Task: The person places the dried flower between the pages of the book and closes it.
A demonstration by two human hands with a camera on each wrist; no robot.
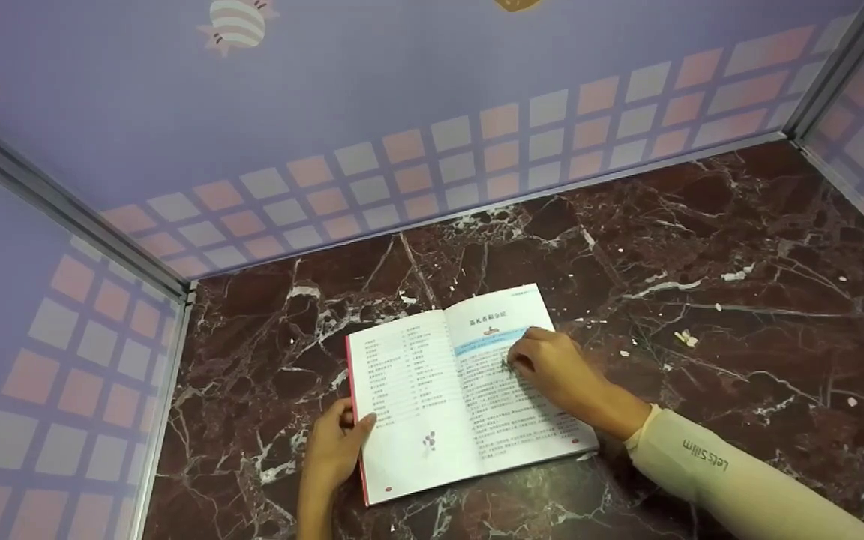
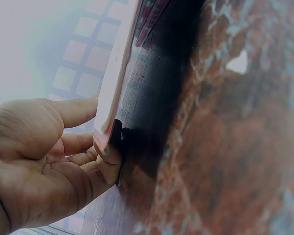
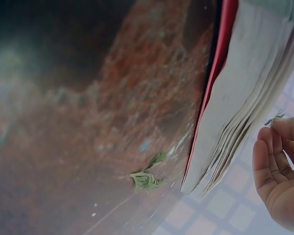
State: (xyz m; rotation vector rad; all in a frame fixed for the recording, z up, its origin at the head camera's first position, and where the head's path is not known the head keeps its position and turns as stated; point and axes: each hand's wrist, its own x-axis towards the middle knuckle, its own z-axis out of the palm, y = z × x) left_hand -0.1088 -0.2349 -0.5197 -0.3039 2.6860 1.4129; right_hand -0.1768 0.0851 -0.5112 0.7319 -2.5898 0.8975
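Note:
An open book [image 1: 402, 442] with printed pages and a red cover edge lies on the dark marble surface. At its left edge my left hand [image 1: 331, 450] grips the cover, thumb on top of the page. The left wrist view shows that hand [image 2: 49, 161] with its fingers curled under the book's edge [image 2: 113, 83]. Over the right page, just below a blue band of text, is my right hand [image 1: 563, 375]. Its thumb and fingers pinch a tiny dark green sprig [image 3: 273, 120], seen past the page edges [image 3: 235, 122] in the right wrist view.
A crumpled green leaf [image 3: 146, 180] lies on the marble near the book, to its right. Small pale scraps [image 1: 623, 353] are scattered about. Purple panels with pink and white squares [image 1: 409, 178] enclose the surface at the back and both sides.

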